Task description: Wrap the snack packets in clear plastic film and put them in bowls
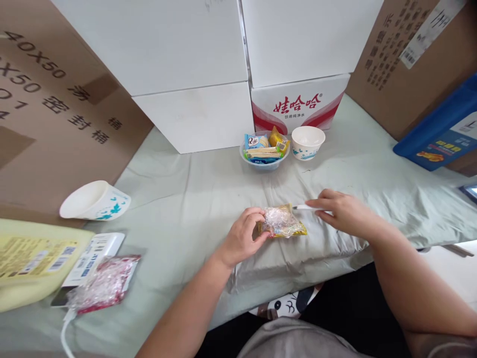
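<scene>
A snack packet (280, 222), wrapped in clear bubble wrap with yellow edges showing, lies on the cloth in front of me. My left hand (246, 230) grips its left end between thumb and fingers. In my right hand (338, 211) is a slim white tool (306, 207) that looks like a utility knife, held like a pen. Its narrow tip points left, at the packet's upper right corner; whether it touches the wrap I cannot tell.
Behind stand a clear bowl (264, 166) of snacks and wooden sticks and a paper bowl (308, 141). At left are a tipped paper bowl (95, 201), a yellow jug (33, 263) and a red bubble-wrapped packet (106, 283). Boxes (194, 117) wall the back; a blue container (436, 132) stands right.
</scene>
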The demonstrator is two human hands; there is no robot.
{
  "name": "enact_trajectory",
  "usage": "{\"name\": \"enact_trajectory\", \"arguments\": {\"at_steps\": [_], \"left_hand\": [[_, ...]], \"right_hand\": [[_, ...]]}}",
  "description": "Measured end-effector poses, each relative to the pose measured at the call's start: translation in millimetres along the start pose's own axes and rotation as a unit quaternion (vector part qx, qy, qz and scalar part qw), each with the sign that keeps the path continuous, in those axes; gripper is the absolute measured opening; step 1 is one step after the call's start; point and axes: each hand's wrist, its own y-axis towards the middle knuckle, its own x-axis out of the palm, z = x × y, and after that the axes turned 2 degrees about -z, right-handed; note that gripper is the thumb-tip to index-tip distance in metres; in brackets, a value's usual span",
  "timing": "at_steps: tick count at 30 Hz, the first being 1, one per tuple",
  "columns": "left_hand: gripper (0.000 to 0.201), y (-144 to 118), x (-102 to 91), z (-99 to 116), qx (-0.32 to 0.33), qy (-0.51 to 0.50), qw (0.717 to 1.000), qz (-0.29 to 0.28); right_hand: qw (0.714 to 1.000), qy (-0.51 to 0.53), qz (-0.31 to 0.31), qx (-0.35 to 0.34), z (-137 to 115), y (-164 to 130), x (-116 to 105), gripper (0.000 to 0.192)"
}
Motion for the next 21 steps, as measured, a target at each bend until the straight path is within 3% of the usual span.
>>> {"name": "enact_trajectory", "arguments": {"at_steps": [2, 4, 6, 8, 10, 13, 17, 19, 21], "left_hand": [[0.029, 1, 0.1, 0, 0.007, 0.002, 1.000, 0.006], [0.028, 3, 0.1, 0, 0.011, 0.009, 1.000, 0.006], [0.026, 4, 0.0, 2, 0.019, 0.026, 0.999, -0.017], [0.025, 5, 0.1, 4, 0.031, 0.046, 0.997, -0.053], [0.029, 5, 0.3, 6, 0.037, 0.054, 0.995, -0.072], [0.046, 3, 0.3, 6, 0.015, 0.040, 0.997, -0.064], [0.062, 2, -1.7, 4, -0.026, 0.018, 0.997, -0.074], [0.054, 3, -2.8, 3, -0.022, 0.019, 0.998, -0.058], [0.040, 3, -3.3, 2, -0.011, 0.019, 0.999, -0.031]], "right_hand": [[0.998, -0.026, -0.011, 0.055, 13, 0, -2, 0.027], [0.998, -0.013, 0.032, 0.055, 9, 2, 1, 0.026], [0.994, 0.057, 0.096, -0.018, -13, 6, 9, 0.050], [0.978, 0.134, 0.112, -0.110, -41, 11, 19, 0.074], [0.971, 0.160, 0.114, -0.135, -62, 16, 28, 0.064], [0.968, 0.197, 0.129, -0.085, -70, 21, 36, 0.020], [0.938, 0.292, 0.182, 0.047, -51, 22, 36, 0.015], [0.926, 0.306, 0.190, 0.110, -37, 21, 34, 0.013], [0.936, 0.256, 0.194, 0.147, -24, 21, 30, 0.008]]}}
